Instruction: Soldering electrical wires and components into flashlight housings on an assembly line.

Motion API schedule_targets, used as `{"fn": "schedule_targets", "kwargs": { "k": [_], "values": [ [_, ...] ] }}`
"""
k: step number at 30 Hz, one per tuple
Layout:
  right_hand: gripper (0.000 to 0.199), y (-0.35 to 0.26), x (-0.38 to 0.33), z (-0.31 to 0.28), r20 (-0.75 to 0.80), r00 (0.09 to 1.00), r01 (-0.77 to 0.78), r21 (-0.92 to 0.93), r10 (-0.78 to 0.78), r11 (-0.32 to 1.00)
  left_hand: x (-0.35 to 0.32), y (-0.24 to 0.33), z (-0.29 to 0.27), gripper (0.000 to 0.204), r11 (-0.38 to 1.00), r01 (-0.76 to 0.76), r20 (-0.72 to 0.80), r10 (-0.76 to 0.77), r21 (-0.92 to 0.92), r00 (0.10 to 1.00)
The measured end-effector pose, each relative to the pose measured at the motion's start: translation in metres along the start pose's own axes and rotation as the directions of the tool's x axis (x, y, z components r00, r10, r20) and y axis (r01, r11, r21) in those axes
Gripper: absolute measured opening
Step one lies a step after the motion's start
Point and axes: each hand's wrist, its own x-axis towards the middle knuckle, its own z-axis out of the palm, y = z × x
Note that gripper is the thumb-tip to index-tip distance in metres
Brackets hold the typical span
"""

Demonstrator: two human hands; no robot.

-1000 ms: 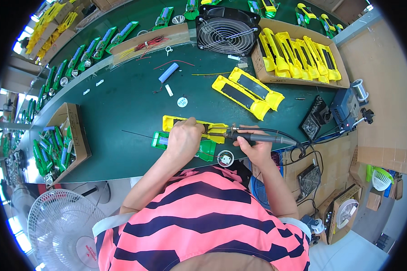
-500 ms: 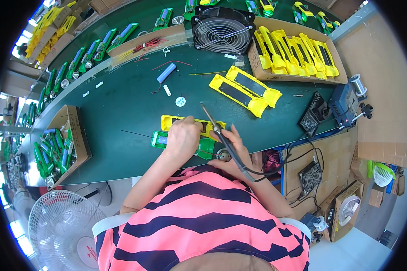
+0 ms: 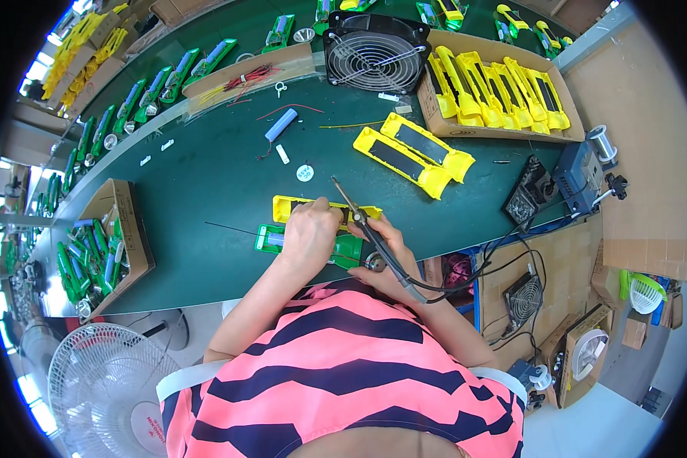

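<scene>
My left hand (image 3: 313, 233) is curled over the meeting edges of a yellow plastic casing (image 3: 285, 208) and a green casing (image 3: 349, 248); its fingertips are bent down and what they pinch is hidden. Inside the green casing lies a blue cylindrical battery (image 3: 275, 240), partly covered by that hand. My right hand (image 3: 393, 256) grips a soldering iron (image 3: 361, 220), its tip pointing up and away, above the table and off the work. Below it, a round silvery lamp cup (image 3: 375, 262) at the green casing's right end touches or nearly touches my right fingers. A thin black wire (image 3: 229, 227) sticks out to the left.
Two yellow casings (image 3: 412, 153) lie ahead, near a loose blue battery (image 3: 281, 124) and round white sticker (image 3: 304, 173). Boxes of yellow casings (image 3: 504, 131) and green units (image 3: 133, 229) flank the table. A black fan (image 3: 378, 57) stands behind; the soldering station (image 3: 576, 179) is right.
The soldering iron has shifted slightly left, its tip a little lower in the picture. My right fingers have moved a bit left with it; my left hand stays almost in place.
</scene>
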Motion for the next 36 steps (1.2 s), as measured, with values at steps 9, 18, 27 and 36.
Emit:
{"fn": "schedule_targets", "kwargs": {
  "k": [9, 18, 27, 36],
  "values": [
    [0.077, 0.001, 0.01, -0.006, 0.021, 1.0, -0.021, -0.003, 0.021, 1.0, -0.02, -0.001, -0.068, 0.015, 0.976, 0.188, -0.095, -0.178, 0.109, 0.979],
    [0.069, -0.006, 0.036, -0.029, 0.088, 0.99, 0.125, -0.164, -0.112, 0.978, -0.035, -0.003, -0.003, 0.015, 0.925, 0.002, -0.295, -0.123, -0.379, 0.948],
    [0.027, -0.02, -0.006, -0.027, -0.061, 0.985, 0.132, -0.34, -0.162, 0.931, -0.034, -0.012, -0.011, 0.01, 0.863, 0.082, -0.193, -0.202, -0.498, 0.96],
    [0.024, 0.003, -0.028, 0.005, -0.44, 0.858, 0.033, 0.562, 0.265, 0.826, -0.025, -0.01, -0.012, 0.01, 0.935, 0.08, -0.149, -0.138, -0.346, 0.979]
  ]
}}
